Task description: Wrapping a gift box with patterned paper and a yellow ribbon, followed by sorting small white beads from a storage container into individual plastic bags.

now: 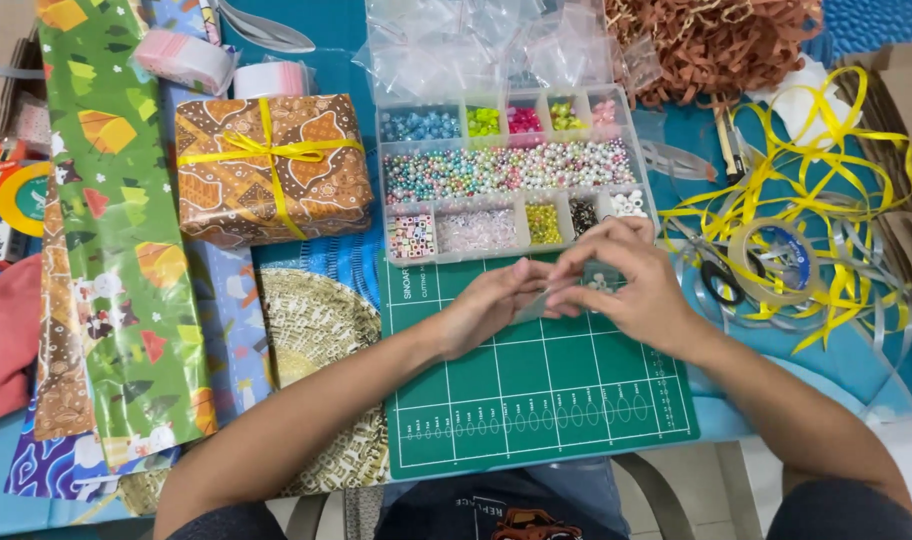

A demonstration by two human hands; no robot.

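partly hidden, a small clear bag (583,285) sits between left hand (491,305) and right hand (631,285).

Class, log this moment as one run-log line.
left hand: pinching small clear bag | right hand: pinching same bag | under: green cutting mat | behind: bead organiser box

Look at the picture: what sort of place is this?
Probably a home craft or gift-wrapping table: a compartmented bead box, a wrapped gift tied with yellow ribbon, and a green cutting mat.
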